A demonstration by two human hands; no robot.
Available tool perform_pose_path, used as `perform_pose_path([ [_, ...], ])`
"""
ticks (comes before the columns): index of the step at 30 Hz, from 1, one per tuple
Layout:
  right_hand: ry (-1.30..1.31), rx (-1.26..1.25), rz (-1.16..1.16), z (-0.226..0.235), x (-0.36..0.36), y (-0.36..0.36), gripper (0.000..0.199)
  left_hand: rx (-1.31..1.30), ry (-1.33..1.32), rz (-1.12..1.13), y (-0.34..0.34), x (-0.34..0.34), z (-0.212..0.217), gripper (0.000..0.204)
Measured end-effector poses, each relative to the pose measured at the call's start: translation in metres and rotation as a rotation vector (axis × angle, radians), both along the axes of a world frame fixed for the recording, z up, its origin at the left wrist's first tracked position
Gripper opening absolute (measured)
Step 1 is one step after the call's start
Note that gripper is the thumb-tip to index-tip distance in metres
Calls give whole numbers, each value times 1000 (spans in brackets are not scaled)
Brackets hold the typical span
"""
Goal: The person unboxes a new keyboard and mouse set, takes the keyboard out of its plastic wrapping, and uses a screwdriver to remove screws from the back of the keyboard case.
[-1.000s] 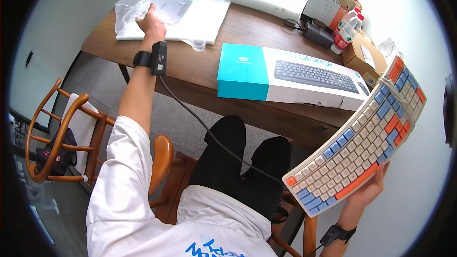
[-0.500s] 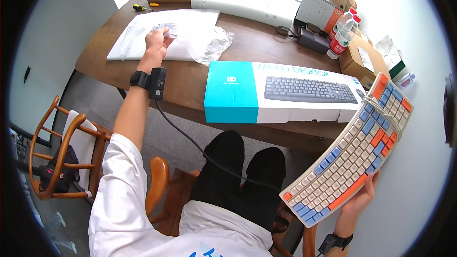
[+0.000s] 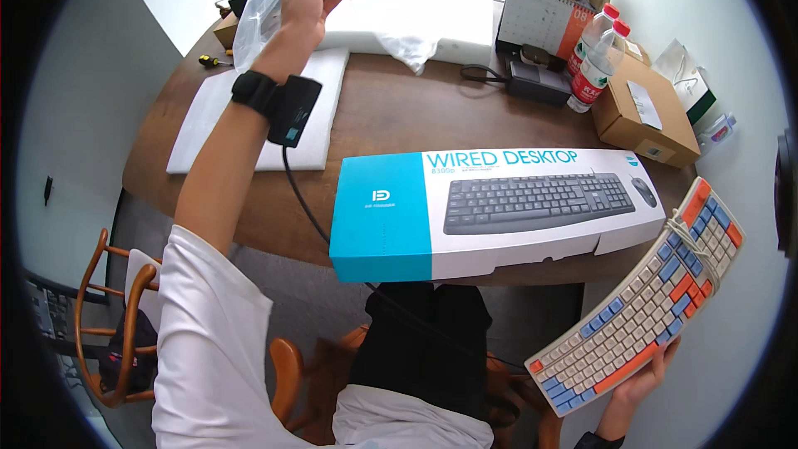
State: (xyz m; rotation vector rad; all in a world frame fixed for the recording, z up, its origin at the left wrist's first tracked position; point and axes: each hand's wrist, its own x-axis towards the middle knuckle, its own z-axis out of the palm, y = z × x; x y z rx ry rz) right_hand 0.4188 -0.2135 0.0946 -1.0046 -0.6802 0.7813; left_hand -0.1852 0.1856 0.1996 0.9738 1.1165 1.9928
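Observation:
My left hand [image 3: 306, 13] is raised over the far left of the table, its fingers closed on a clear plastic bag [image 3: 264, 21] that hangs loosely around it. A flat white foam sheet [image 3: 320, 108] lies on the table below that forearm. At the right, my right hand [image 3: 642, 381] grips the lower edge of a keyboard [image 3: 625, 308] with cream, blue and orange keys. The keyboard is tilted, and its coiled cable [image 3: 694, 249] is looped over the far end. Between my arms, a teal and white keyboard box [image 3: 382, 237] rests along the table's near edge.
Behind the box are a black power adapter [image 3: 536, 83], a desk calendar [image 3: 532, 25], two water bottles [image 3: 592, 79] and a cardboard box [image 3: 611, 112]. A thick white slab [image 3: 465, 37] lies at the back. A screwdriver [image 3: 214, 61] is far left; a wooden chair [image 3: 100, 333] stands beside the table.
My left hand has lifted the plastic bag up and away from the foam sheet, toward the back of the table. The keyboard stays in my right hand, and the view has shifted.

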Motion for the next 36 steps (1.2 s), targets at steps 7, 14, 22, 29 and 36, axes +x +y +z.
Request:
perform_pose_path([
  [7, 38, -131, -18, 17, 0, -12, 53, -68, -153, 162, 30, -50, -28, 60],
  [14, 53, -128, -39, -3, -8, -26, 51, -494, -27, -49, 30, -30, -70, 44],
  [22, 39, -126, -71, -6, -8, -26, 63, -643, 396, -120, 38, -58, -83, 18],
  [29, 51, -44, 22, -7, -9, -10, 53, -417, 91, -240, 33, -52, -77, 48],
  [36, 52, -44, -3, -9, 7, -1, 44, -719, 534, -239, -71, 1, -30, 76],
])
